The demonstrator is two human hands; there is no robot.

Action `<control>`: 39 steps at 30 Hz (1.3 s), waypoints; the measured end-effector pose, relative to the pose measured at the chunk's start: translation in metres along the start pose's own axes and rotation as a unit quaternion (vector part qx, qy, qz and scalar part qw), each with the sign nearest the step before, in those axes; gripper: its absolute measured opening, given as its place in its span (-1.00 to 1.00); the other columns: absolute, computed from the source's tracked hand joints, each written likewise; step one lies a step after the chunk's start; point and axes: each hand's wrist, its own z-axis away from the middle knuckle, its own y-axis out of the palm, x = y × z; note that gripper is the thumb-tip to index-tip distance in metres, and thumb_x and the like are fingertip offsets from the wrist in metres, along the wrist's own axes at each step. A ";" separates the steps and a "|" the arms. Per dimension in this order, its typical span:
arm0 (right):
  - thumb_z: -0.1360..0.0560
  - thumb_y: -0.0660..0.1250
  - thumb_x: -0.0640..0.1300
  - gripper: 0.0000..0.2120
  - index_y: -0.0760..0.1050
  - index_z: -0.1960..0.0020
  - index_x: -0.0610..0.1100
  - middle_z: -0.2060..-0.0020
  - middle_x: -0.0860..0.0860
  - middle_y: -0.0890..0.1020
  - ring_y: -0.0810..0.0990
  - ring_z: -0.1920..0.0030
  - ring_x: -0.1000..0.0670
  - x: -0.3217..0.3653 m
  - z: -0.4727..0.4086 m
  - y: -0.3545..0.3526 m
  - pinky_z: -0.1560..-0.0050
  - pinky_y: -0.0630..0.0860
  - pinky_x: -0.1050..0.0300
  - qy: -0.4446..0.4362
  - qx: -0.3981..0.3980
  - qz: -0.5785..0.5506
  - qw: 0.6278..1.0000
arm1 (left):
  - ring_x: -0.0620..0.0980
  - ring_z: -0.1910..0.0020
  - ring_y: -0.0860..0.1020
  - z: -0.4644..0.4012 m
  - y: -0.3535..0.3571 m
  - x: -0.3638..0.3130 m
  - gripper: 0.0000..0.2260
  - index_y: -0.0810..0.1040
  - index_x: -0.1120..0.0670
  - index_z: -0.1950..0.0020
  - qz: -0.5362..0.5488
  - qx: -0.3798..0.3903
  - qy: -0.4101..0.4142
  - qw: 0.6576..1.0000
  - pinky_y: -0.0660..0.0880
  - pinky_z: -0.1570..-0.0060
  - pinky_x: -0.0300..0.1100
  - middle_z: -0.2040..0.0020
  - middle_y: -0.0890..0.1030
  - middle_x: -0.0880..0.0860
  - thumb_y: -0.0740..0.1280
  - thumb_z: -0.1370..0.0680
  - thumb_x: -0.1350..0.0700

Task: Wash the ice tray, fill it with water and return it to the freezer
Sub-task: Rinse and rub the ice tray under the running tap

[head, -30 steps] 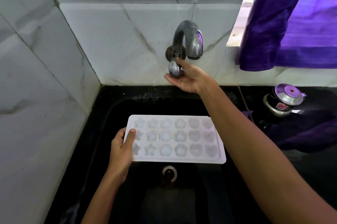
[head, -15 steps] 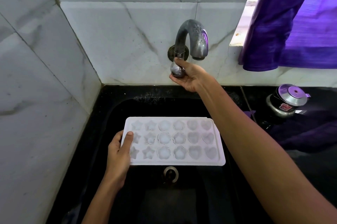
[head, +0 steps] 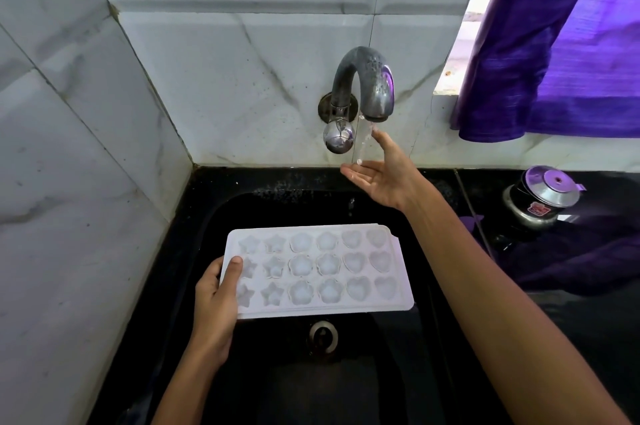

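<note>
Right now, risk of tipping: my left hand [head: 216,300] holds the ice tray [head: 318,268] by one short end only, thumb on top of the rim, fingers curled underneath. The long free end hangs out to the right of that grip over the sink [head: 346,390], so once water loads the far cells, I judge it could sag or twist out of my hold.
Risk of splash: the stream [head: 363,140] falls from the tap spout [head: 375,92] beyond the tray's far edge, not onto it. Sliding the tray under a hard flow could spray water out of the shallow moulds and onto the black desk [head: 485,182] to the right.
Risk of missing the wash: filling straight away would skip the rinse, so I should tilt and flush first.
Right grip: my right hand [head: 384,178] is open, palm up, fingers relaxed, with the stream landing at the fingertips; it holds nothing.
Tap knob [head: 338,139]: just left of my right hand, not touched.
Tray position: level, above the drain [head: 322,336], near my body and short of the stream.
Tray contents: star, flower and heart cells look pale and cloudy; I cannot tell if they hold ice, water or nothing.
Sink contents: dark basin, no standing water that I can make out.
Steel pot [head: 540,196]: lidded, on the desk well right of my right arm; contents hidden.
</note>
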 end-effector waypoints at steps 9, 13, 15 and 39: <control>-0.58 0.22 -0.10 -0.68 0.45 -0.24 -0.27 -0.20 -0.20 0.56 0.57 -0.16 -0.08 -0.024 0.014 -0.001 -0.21 0.50 0.11 -0.205 -0.098 0.216 0.950 | -0.08 0.24 0.68 -0.006 0.000 -0.003 -0.85 0.61 -0.01 0.09 0.007 -0.021 0.006 1.000 0.54 0.39 -0.30 0.20 0.71 -0.05 0.27 -0.59 0.05; -0.61 0.12 0.05 -0.56 0.31 -0.42 -0.14 -0.34 -0.03 0.47 0.43 -0.34 -0.02 -0.083 0.043 -0.024 -0.36 0.34 0.06 -0.370 -0.093 0.564 0.732 | -0.12 0.28 0.67 -0.007 0.003 -0.005 -0.86 0.60 -0.03 0.10 0.022 -0.037 0.006 0.999 0.53 0.43 -0.33 0.24 0.70 -0.07 0.26 -0.59 0.05; -0.60 -0.09 0.21 -0.39 0.09 -0.52 -0.13 -0.52 -0.02 0.16 0.06 -0.53 0.00 -0.110 0.054 -0.038 -0.53 -0.02 0.02 -0.373 -0.039 0.708 0.599 | -0.12 0.29 0.67 -0.007 0.006 -0.007 -0.87 0.59 -0.01 0.08 0.027 -0.039 0.006 0.999 0.53 0.45 -0.33 0.25 0.70 -0.06 0.26 -0.59 0.05; -0.31 -0.42 0.53 0.01 -0.38 -0.49 -0.18 -0.49 -0.09 -0.36 -0.43 -0.48 0.01 -0.122 0.069 -0.045 -0.46 -0.39 0.12 -0.306 -0.051 0.775 0.551 | -0.11 0.28 0.67 -0.002 0.041 -0.006 -0.87 0.56 -0.03 0.05 0.032 -0.031 0.031 0.999 0.53 0.45 -0.32 0.21 0.70 -0.01 0.23 -0.60 0.02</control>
